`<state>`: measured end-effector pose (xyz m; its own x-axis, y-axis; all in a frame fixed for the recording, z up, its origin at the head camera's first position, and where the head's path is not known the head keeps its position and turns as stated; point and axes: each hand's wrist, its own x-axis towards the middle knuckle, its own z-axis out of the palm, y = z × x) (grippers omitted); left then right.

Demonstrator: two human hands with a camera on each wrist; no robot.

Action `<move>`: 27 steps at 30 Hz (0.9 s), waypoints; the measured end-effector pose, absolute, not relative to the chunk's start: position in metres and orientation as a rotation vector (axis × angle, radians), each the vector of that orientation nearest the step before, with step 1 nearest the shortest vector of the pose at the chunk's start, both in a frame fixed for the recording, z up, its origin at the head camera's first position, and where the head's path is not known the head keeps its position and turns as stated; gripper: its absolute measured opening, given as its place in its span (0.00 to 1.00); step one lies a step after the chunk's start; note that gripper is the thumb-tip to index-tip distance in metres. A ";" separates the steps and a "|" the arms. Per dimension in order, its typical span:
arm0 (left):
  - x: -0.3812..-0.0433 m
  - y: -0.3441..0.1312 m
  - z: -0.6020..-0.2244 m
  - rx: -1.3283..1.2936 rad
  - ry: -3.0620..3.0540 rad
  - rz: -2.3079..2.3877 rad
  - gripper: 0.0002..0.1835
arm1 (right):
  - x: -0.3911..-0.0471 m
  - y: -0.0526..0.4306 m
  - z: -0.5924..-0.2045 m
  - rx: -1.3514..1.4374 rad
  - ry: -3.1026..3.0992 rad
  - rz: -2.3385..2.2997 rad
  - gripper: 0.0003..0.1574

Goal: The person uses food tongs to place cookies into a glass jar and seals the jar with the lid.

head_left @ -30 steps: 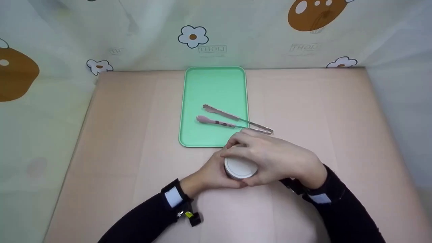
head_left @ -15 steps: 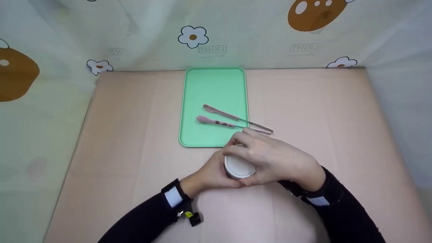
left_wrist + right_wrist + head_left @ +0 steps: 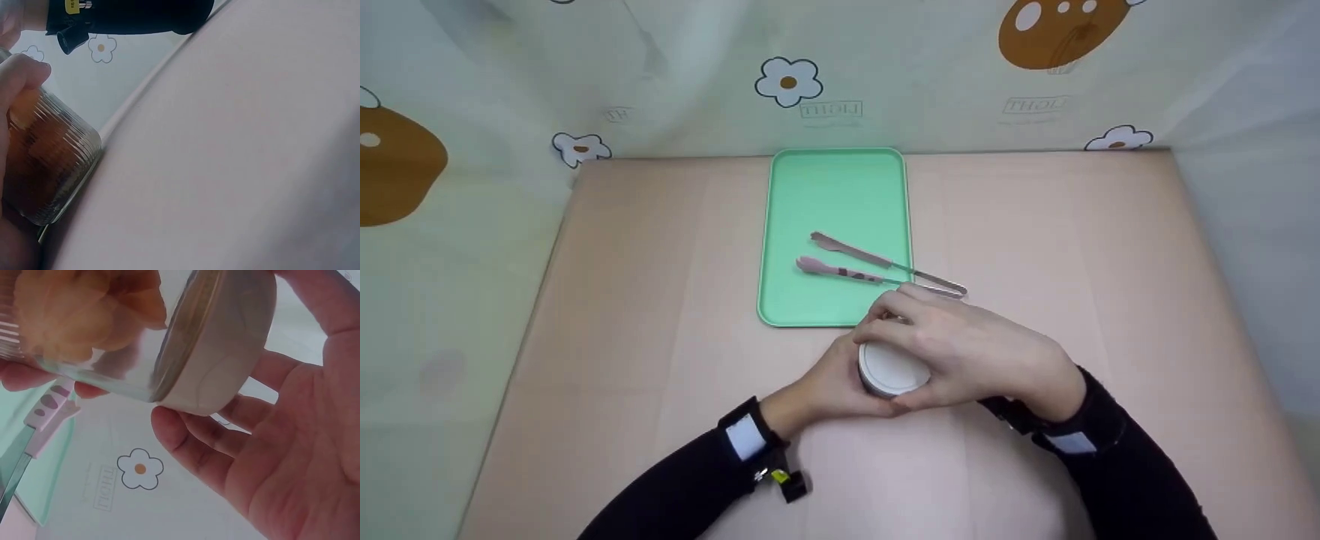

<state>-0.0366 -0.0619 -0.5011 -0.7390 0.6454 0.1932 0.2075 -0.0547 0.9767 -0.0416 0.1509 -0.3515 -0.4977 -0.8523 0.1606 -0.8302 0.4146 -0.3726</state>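
Note:
A ribbed clear glass jar (image 3: pixel 53 157) with a white lid (image 3: pixel 889 369) is between my hands, just in front of the tray. Around the glass body curls my left hand (image 3: pixel 829 382); in the left wrist view its thumb lies against the side. From above, my right hand (image 3: pixel 975 352) grips the lid, fingertips on its far rim and thumb at the near edge. Through the glass show orange-brown, petal-like pieces (image 3: pixel 62 318) in the right wrist view. The lid sits on the jar's mouth.
Beyond the hands lies a green tray (image 3: pixel 840 187) on the pink-covered table (image 3: pixel 622 300). Spread pink tongs (image 3: pixel 840 271) rest on it, their metal bend over its right rim, close to my right hand. A patterned curtain (image 3: pixel 697 82) hangs behind the table.
My right hand has shifted very slightly on the lid. The left hand, jar, tongs and tray look the same as before.

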 end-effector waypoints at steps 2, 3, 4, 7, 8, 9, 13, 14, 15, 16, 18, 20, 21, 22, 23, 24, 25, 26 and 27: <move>-0.037 -0.062 -0.501 0.912 1.917 1.849 0.54 | -0.043 0.152 -0.350 -1.518 2.576 -0.641 0.41; -0.037 -0.062 -0.501 0.911 1.929 1.846 0.53 | -0.043 0.153 -0.350 -1.499 2.565 -0.645 0.42; -0.036 -0.062 -0.500 0.912 1.944 1.841 0.52 | -0.044 0.154 -0.350 -1.481 2.554 -0.648 0.43; -0.036 -0.062 -0.500 0.909 1.964 1.829 0.53 | -0.047 0.159 -0.348 -1.429 2.515 -0.657 0.48; -0.036 -0.062 -0.500 0.908 1.964 1.830 0.53 | -0.048 0.161 -0.348 -1.419 2.502 -0.663 0.49; -0.035 -0.062 -0.500 0.909 1.972 1.828 0.54 | -0.049 0.163 -0.347 -1.405 2.492 -0.669 0.50; -0.034 -0.061 -0.501 0.909 1.988 1.836 0.53 | -0.054 0.176 -0.344 -1.340 2.516 -0.679 0.60; -0.034 -0.061 -0.501 0.911 1.991 1.838 0.52 | -0.056 0.181 -0.344 -1.319 2.527 -0.683 0.62; -0.034 -0.060 -0.500 0.914 1.991 1.839 0.52 | -0.056 0.185 -0.344 -1.294 2.543 -0.681 0.65; -0.035 -0.060 -0.500 0.917 1.985 1.842 0.51 | -0.057 0.190 -0.344 -1.274 2.558 -0.681 0.67; -0.035 -0.060 -0.498 0.915 1.983 1.836 0.51 | -0.060 0.200 -0.346 -1.244 2.579 -0.687 0.70; -0.036 -0.062 -0.495 0.911 1.994 1.820 0.53 | -0.062 0.210 -0.350 -1.213 2.599 -0.678 0.70; -0.037 -0.062 -0.493 0.906 2.006 1.803 0.54 | -0.062 0.215 -0.352 -1.194 2.614 -0.666 0.70; -0.037 -0.063 -0.492 0.898 2.021 1.782 0.55 | -0.064 0.220 -0.354 -1.175 2.626 -0.657 0.69; -0.038 -0.064 -0.490 0.891 2.038 1.759 0.56 | -0.065 0.225 -0.356 -1.157 2.639 -0.645 0.69; -0.039 -0.065 -0.488 0.888 2.056 1.732 0.57 | -0.065 0.230 -0.359 -1.138 2.652 -0.628 0.68; -0.039 -0.066 -0.487 0.884 2.071 1.703 0.57 | -0.066 0.235 -0.361 -1.126 2.665 -0.615 0.68; -0.040 -0.068 -0.485 0.885 2.091 1.669 0.58 | -0.067 0.239 -0.364 -1.116 2.676 -0.606 0.67; -0.041 -0.070 -0.483 0.894 2.116 1.633 0.58 | -0.068 0.243 -0.367 -1.108 2.687 -0.597 0.67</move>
